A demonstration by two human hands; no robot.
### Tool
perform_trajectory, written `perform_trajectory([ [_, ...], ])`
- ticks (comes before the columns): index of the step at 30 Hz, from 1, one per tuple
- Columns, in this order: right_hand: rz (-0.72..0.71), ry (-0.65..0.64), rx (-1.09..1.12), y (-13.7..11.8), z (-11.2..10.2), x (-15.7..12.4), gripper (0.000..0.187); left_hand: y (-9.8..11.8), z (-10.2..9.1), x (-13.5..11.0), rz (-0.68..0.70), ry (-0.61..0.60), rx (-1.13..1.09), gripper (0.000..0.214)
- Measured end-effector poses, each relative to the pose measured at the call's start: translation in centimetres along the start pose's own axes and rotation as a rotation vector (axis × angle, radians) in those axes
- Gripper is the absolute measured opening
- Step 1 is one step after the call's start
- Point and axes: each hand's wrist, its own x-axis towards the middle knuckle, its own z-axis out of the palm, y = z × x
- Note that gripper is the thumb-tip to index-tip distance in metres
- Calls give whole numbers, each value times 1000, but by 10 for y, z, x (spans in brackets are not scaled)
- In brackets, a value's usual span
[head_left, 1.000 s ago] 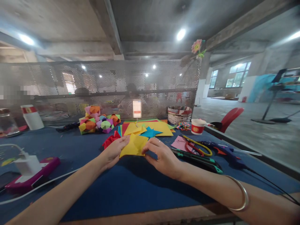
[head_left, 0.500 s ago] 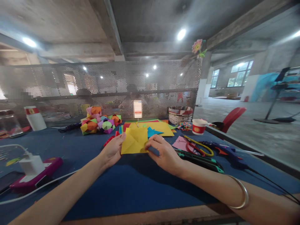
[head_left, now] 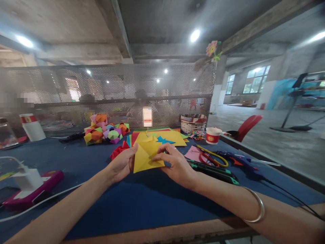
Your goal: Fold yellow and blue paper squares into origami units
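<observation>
At frame centre, the left hand (head_left: 121,165) and right hand (head_left: 176,166) pinch the yellow paper (head_left: 146,156). Uneven pressure could crease it crookedly.

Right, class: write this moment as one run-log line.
left hand: grips yellow paper, left edge | right hand: pinches right edge | yellow paper: creased, tilted up over blue table | scissors: lying right of hands

Matt yellow paper (head_left: 146,156), creased and folded. The table (head_left: 142,200) wears dark blue cloth – felt-like, dull – over a wooden edge. A smooth, shiny metal bangle (head_left: 255,210); glossy plastic scissors (head_left: 212,158).
</observation>
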Motion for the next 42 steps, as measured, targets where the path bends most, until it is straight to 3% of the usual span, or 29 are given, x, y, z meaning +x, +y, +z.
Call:
perform_trajectory([
  [5,-10,-17,44,0,0,-1,30,-4,-1,-1,-14,-19,76,25],
  [11,41,-6,112,4,3,1,8,-6,-6,3,8,31,95,27],
  [22,383,154,317,6,5,5,32,-3,4,0,38,-13,153,27],
  [27,468,120,462,4,7,7,42,-5,9,-4,14,-51,181,30],
  [32,531,128,510,1,7,6,38,-4,14,-5,19,-64,193,32],
  [38,571,166,541,1,5,7,37,-4,16,-10,85,-73,213,55],
  [42,599,194,578,0,4,8,38,-5,15,-10,217,-39,300,72],
])
